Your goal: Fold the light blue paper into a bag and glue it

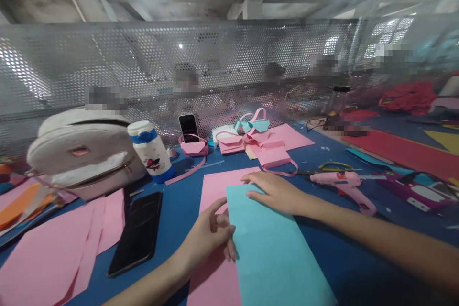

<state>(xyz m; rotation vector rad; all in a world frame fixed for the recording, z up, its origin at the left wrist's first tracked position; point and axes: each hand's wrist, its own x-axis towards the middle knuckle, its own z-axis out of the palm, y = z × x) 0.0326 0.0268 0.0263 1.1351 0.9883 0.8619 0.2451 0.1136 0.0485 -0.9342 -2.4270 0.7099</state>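
A light blue sheet of paper point(272, 253) lies partly over a pink sheet point(215, 272) on the table in front of me. My right hand point(274, 191) rests flat across the blue sheet's far end, its fingers stretched toward the far left corner. At the left edge of the blue sheet is my left hand point(213, 232), above the pink sheet. Its fingers are loosely bent and apart, with the thumb and index finger touching or very near the edge. Neither hand shows a firm grip.
Left are pink sheets point(53, 248), a black phone point(138, 234), a backpack point(86, 153) and a bottle point(152, 153). Small paper bags point(231, 143) and a propped phone point(189, 126) stand behind. Right are a glue gun point(340, 181) and scissors point(333, 167). A perforated metal screen point(222, 67) borders the table.
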